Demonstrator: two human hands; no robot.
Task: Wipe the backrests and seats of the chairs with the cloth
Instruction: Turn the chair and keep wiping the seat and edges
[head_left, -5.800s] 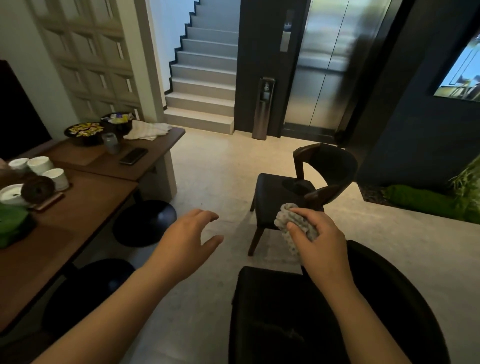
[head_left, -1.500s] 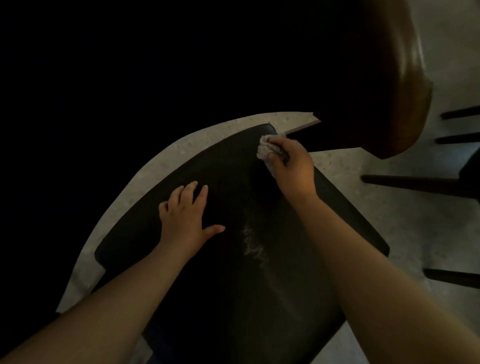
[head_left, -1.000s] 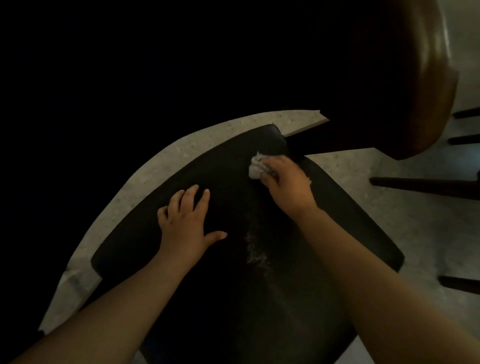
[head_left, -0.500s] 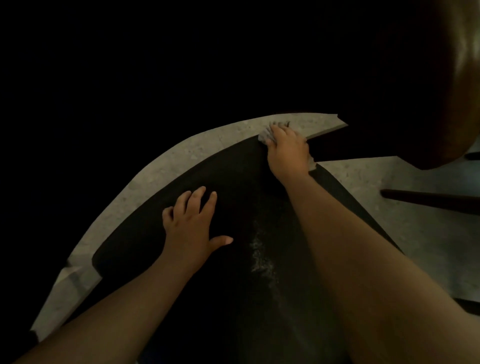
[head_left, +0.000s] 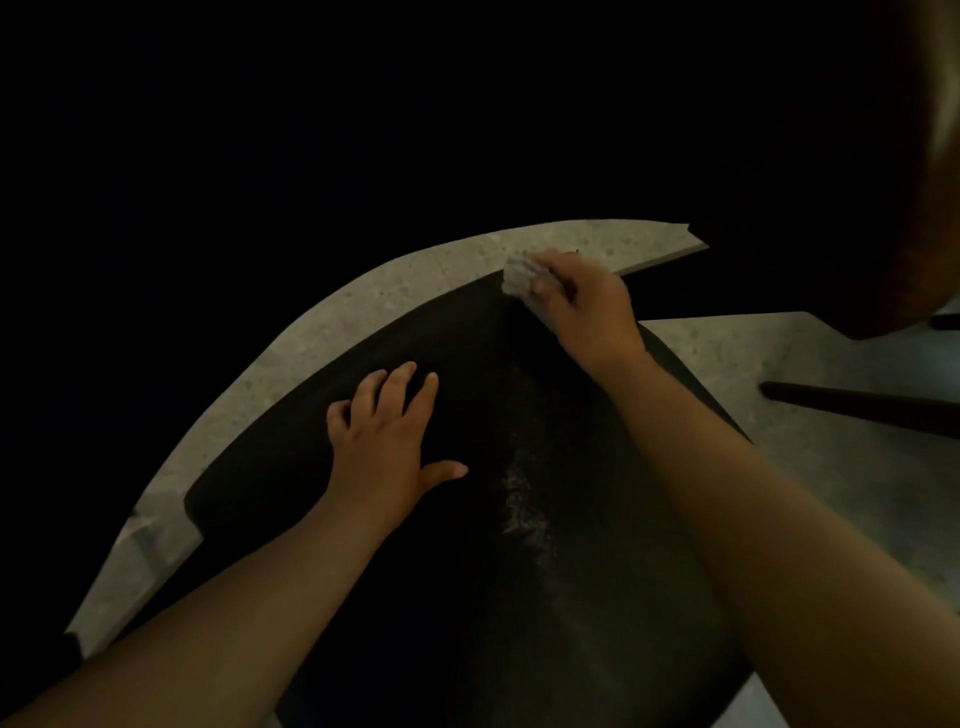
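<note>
Curled fingers of the right hand (head_left: 584, 312) clamp a small pale cloth (head_left: 519, 275), which is bunched into a wad and pressed to the far edge of the black chair seat (head_left: 597, 597). Part of the wad sticks out beyond the fingertips, over the line where the seat meets the floor. The right forearm reaches diagonally across the seat from the lower right. The left hand (head_left: 387, 441) lies palm down on the seat, nearer the person and well apart from the cloth. Its fingers are straight and slightly spread, its thumb points out to the right, and it holds nothing. Between the two forearms a pale, dusty-looking streak (head_left: 519, 512) runs along the middle of the seat. A speckled grey floor (head_left: 405, 283) shows as a curved band past the far edge of the seat and again to the right. There a slender dark chair leg (head_left: 857, 405) crosses it. At the upper right rises the curved backrest (head_left: 919, 171), brown where the light catches its edge. Everything at the upper left is too dark to make out.
</note>
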